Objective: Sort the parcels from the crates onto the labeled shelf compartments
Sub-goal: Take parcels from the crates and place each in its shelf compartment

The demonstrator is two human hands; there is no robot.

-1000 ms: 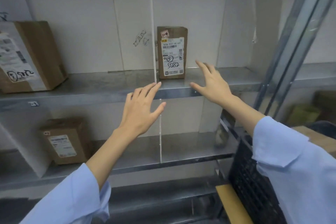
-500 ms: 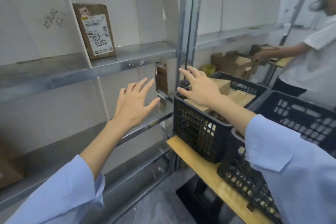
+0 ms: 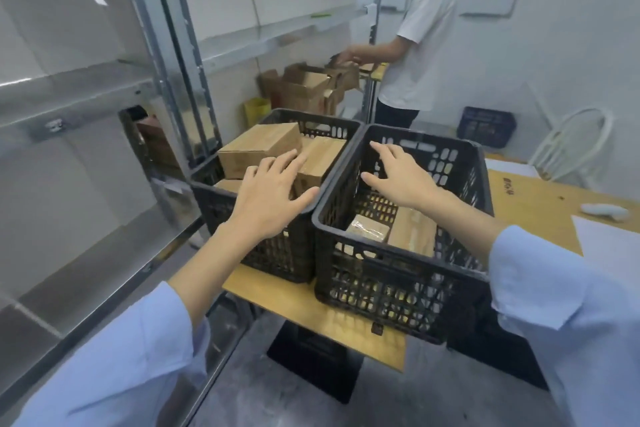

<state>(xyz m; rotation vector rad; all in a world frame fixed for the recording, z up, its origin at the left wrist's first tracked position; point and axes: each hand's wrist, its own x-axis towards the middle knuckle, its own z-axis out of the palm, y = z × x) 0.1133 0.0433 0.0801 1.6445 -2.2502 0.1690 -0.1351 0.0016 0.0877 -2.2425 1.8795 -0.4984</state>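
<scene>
**Turned from shelf to crates; hands empty, next pick starting**

Left hand (image 3: 273,194) hovers over the left crate (image 3: 207,189). Its grip is spread wide and holds nothing, and the fingertips lie above the parcels (image 3: 259,149); contact cannot be told. Right hand (image 3: 401,177) is over the right crate (image 3: 398,250), grip likewise flat and empty.

Change: a second ago both hands were at the shelf (image 3: 86,87) beside a placed parcel. They are now at the crates on the tabletop (image 3: 530,204).

Judgement: one placement is done. The left crate is full to its rim, and the low parcels (image 3: 412,232) in the right crate are few.
</scene>
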